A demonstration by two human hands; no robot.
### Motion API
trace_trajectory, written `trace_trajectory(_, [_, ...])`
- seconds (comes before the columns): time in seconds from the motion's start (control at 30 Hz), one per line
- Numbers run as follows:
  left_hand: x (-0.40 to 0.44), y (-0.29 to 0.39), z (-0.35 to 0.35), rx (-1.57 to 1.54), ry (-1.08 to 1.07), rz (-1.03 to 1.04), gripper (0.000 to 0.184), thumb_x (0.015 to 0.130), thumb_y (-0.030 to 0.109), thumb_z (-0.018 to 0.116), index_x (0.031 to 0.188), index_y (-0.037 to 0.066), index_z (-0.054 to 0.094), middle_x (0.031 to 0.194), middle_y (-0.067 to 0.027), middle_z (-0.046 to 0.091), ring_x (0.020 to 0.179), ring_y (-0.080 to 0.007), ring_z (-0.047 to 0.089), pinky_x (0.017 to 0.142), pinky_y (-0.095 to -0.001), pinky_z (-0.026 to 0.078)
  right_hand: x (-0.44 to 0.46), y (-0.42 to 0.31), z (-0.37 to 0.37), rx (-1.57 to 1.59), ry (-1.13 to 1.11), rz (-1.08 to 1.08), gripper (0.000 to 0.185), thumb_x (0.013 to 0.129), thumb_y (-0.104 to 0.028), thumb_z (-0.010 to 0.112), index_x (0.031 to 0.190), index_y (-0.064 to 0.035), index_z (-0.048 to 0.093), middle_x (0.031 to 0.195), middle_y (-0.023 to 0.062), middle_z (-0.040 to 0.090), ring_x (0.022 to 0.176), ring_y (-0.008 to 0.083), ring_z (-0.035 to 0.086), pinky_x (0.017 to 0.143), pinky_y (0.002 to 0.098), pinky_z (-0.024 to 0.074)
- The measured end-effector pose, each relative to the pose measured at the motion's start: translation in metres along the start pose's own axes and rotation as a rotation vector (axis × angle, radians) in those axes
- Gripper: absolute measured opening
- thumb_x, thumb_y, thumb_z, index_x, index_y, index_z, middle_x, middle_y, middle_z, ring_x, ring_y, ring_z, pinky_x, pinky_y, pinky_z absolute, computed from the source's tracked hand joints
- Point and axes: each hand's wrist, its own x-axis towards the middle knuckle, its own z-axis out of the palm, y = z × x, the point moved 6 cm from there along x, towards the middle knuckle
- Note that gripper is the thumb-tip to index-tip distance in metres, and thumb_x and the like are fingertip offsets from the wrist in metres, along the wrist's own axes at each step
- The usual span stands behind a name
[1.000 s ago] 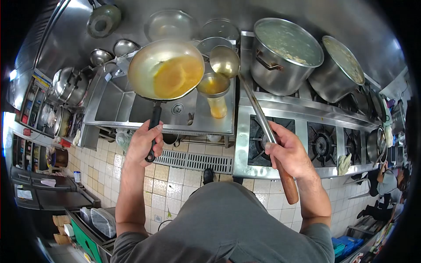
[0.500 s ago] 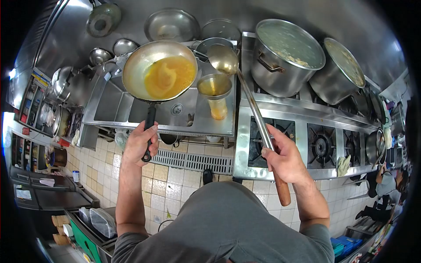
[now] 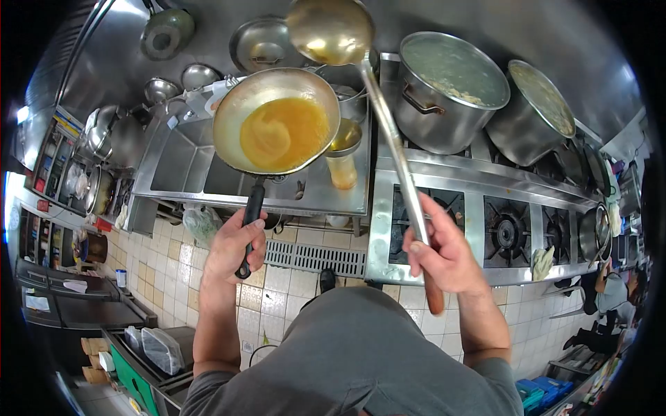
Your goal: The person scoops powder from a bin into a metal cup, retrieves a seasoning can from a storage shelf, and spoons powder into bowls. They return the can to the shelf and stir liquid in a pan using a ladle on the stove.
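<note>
My left hand (image 3: 237,246) is closed around the black handle of a frying pan (image 3: 230,128), raised over the sink counter. Orange-yellow liquid (image 3: 295,135) with a paler swirl lies in the pan. In my right hand (image 3: 444,249) is the long shaft of a metal ladle (image 3: 333,31) with a wooden grip end; its bowl is up beyond the pan's far rim. Just right of the pan stands a clear container (image 3: 343,175) with pale contents. A metal strainer or bowl (image 3: 349,136) sits on top of it, partly hidden by the pan.
Two big stockpots, a nearer one (image 3: 454,90) and a farther one (image 3: 531,104), hold cloudy liquid on the stove at right. Gas burners (image 3: 508,231) lie in front. A steel sink (image 3: 182,166) is at left, with a floor drain grate (image 3: 316,258) below. People (image 3: 610,291) are far right.
The ladle has risen and swung up and left, from beside the strainer to beyond the pan. The frying pan has shifted right and now covers part of the strainer.
</note>
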Motion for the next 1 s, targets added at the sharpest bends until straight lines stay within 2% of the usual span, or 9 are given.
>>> trace_trajectory(0.2, [-0.020, -0.016, 0.050, -0.095, -0.111, -0.066, 0.017, 0.105, 0.011, 0.054, 0.122, 0.006, 0.055, 0.068, -0.0011, 0.048, 0.044, -0.0074, 0.040, 0.037, -0.0243, 0.033, -0.009, 0.075, -0.014, -0.518, 0.167, -0.037, 0.060, 0.097, -0.006, 0.066, 0.153, -0.0005, 0.044, 0.116, 0.0204, 0.071, 0.097, 0.0285, 0.072, 0.088, 0.0341, 0.0547])
trace_trajectory(0.47, [-0.018, -0.055, 0.092, 0.036, -0.263, -0.156, 0.021, 0.103, 0.011, 0.057, 0.123, 0.005, 0.052, 0.069, -0.0028, 0.049, 0.044, -0.0108, 0.044, 0.037, -0.0276, 0.036, -0.112, 0.063, -0.027, -0.829, 0.521, -0.347, 0.059, 0.098, -0.008, 0.065, 0.153, -0.0056, 0.045, 0.108, 0.0228, 0.069, 0.097, 0.0392, 0.070, 0.084, 0.0426, 0.0561])
trace_trajectory(0.63, [-0.009, -0.091, 0.122, 0.175, -0.430, -0.223, 0.019, 0.104, 0.009, 0.055, 0.122, 0.005, 0.052, 0.070, -0.0033, 0.048, 0.045, -0.0098, 0.043, 0.037, -0.0270, 0.037, -0.183, 0.088, -0.007, -0.976, 0.702, -0.091, 0.062, 0.092, -0.012, 0.071, 0.151, -0.0118, 0.050, 0.093, 0.0177, 0.068, 0.076, 0.0349, 0.067, 0.068, 0.0428, 0.0567])
trace_trajectory(0.67, [-0.007, -0.109, 0.132, 0.216, -0.510, -0.285, 0.019, 0.104, 0.009, 0.055, 0.122, 0.005, 0.052, 0.070, -0.0033, 0.048, 0.045, -0.0098, 0.043, 0.037, -0.0270, 0.037, -0.208, 0.081, 0.012, -0.848, 0.776, -0.283, 0.062, 0.093, -0.010, 0.070, 0.152, -0.0118, 0.050, 0.089, 0.0179, 0.066, 0.070, 0.0294, 0.067, 0.061, 0.0379, 0.0553])
trace_trajectory(0.73, [0.002, -0.140, 0.141, 0.178, -0.578, -0.290, 0.020, 0.106, 0.010, 0.052, 0.125, 0.006, 0.053, 0.069, -0.0013, 0.047, 0.044, -0.0085, 0.041, 0.036, -0.0257, 0.035, -0.233, 0.101, 0.027, 0.235, 0.540, 0.202, 0.059, 0.096, -0.008, 0.067, 0.152, -0.0103, 0.050, 0.092, 0.0167, 0.069, 0.075, 0.0242, 0.070, 0.068, 0.0356, 0.0562])
trace_trajectory(0.8, [0.009, -0.172, 0.148, 0.181, -0.653, -0.325, 0.019, 0.106, 0.010, 0.052, 0.125, 0.008, 0.053, 0.070, -0.0011, 0.047, 0.045, -0.0084, 0.041, 0.037, -0.0253, 0.036, -0.253, 0.105, 0.036, 0.365, 0.531, 0.183, 0.054, 0.098, -0.006, 0.064, 0.150, -0.0052, 0.049, 0.105, 0.0167, 0.073, 0.090, 0.0225, 0.072, 0.081, 0.0369, 0.0568])
trace_trajectory(0.87, [0.014, -0.206, 0.156, 0.124, -0.705, -0.389, 0.018, 0.105, 0.011, 0.055, 0.123, 0.010, 0.053, 0.073, -0.0014, 0.048, 0.049, -0.0096, 0.044, 0.040, -0.0257, 0.037, -0.265, 0.081, 0.032, -0.502, 0.838, 0.134, 0.054, 0.098, -0.006, 0.064, 0.149, -0.0028, 0.048, 0.117, 0.0198, 0.073, 0.105, 0.0277, 0.072, 0.092, 0.0380, 0.0549])
trace_trajectory(0.93, [0.025, -0.244, 0.162, 0.129, -0.760, -0.433, 0.019, 0.106, 0.012, 0.055, 0.124, 0.012, 0.053, 0.073, -0.0008, 0.048, 0.049, -0.0096, 0.044, 0.040, -0.0257, 0.038, -0.280, 0.092, 0.031, -0.297, 0.864, 0.117, 0.055, 0.096, -0.007, 0.065, 0.149, -0.0029, 0.049, 0.123, 0.0240, 0.070, 0.112, 0.0346, 0.070, 0.095, 0.0393, 0.0546])
trace_trajectory(1.0, [0.032, -0.275, 0.165, 0.070, -0.800, -0.457, 0.020, 0.106, 0.013, 0.056, 0.125, 0.013, 0.052, 0.073, -0.0008, 0.048, 0.049, -0.0095, 0.045, 0.041, -0.0256, 0.038, -0.297, 0.086, 0.036, -0.552, 0.885, 0.287, 0.055, 0.095, -0.009, 0.067, 0.148, -0.0052, 0.051, 0.125, 0.0258, 0.069, 0.115, 0.0392, 0.068, 0.097, 0.0408, 0.0538])
